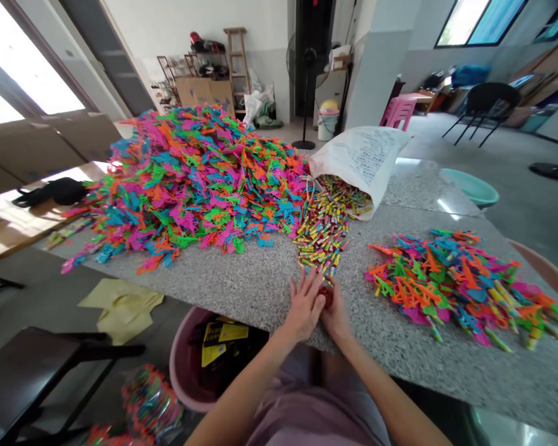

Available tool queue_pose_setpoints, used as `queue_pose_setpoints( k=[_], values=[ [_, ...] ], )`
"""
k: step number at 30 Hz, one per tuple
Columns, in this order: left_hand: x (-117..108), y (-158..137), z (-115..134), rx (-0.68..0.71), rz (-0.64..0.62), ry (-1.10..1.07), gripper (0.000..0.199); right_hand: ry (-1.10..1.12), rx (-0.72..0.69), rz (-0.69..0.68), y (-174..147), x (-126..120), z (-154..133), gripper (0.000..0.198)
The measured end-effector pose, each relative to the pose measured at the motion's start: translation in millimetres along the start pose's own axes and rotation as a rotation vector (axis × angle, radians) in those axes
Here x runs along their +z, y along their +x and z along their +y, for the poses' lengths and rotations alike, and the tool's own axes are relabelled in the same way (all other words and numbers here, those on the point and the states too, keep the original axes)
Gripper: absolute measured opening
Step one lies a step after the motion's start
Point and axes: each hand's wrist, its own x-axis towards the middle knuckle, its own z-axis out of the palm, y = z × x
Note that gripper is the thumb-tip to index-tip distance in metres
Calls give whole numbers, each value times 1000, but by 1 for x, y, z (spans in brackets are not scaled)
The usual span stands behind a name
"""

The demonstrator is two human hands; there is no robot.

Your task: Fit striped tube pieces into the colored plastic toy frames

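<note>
My left hand lies low over the near edge of a heap of small yellow-and-red wrapped tubes, its fingers stretched out and spread. Beside it, my right hand is curled round a small cluster of red-ended tubes. The left thumb reaches to this cluster; the fingers partly hide it. The loose tubes spill from the mouth of a white woven sack lying on its side on the speckled stone table.
A tall heap of bright plastic pieces covers the table's left. At right lies a smaller pile of plastic pieces, some with tubes attached. Below the front edge stands a pink tub with black-and-yellow packets. A brown stool is at lower left.
</note>
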Motion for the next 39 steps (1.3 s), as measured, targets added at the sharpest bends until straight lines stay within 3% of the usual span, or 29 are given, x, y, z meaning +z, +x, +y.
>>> queue_pose_setpoints(
  k=[1,2,4,5,7,10,16,19,21,24,26,29,32,35,39],
  values=[
    [-12,14,-12,-10,36,55,50,-10,-6,-21,-1,-2,1,46],
    [-25,31,-27,-69,149,111,50,-24,-2,-44,-2,-4,2,45],
    [-51,66,-61,-263,367,235,52,-60,12,-63,-3,-6,4,42],
    [-61,82,-77,-331,391,318,52,-73,19,-53,-3,-5,5,42],
    [-75,101,-102,-352,324,437,50,-76,42,-3,-4,-3,6,42],
    [-76,97,-113,-295,254,522,42,-39,34,10,-3,-2,9,31],
    [-60,20,-73,-220,228,510,40,-107,-141,39,-3,-9,1,16],
    [-65,-3,-50,-336,200,575,35,-11,-60,-65,-7,-1,-14,30],
    [-74,-6,-40,-439,199,508,34,104,18,-109,-10,6,-25,39],
    [-87,-6,-31,-579,271,92,40,219,67,-156,-14,9,-42,30],
    [-89,-9,-22,-630,259,-257,33,228,70,-183,-16,4,-53,23],
    [-78,-21,4,-667,187,-722,23,196,79,-181,-22,-13,-70,25],
    [-62,-35,39,-656,228,-1099,24,171,97,-143,-32,-32,-84,27],
    [-52,-43,67,-638,238,-1183,24,41,64,-48,-41,-47,-94,21],
    [-48,-45,84,-626,197,-1140,22,-100,-7,44,-45,-58,-100,14]
  ],
)
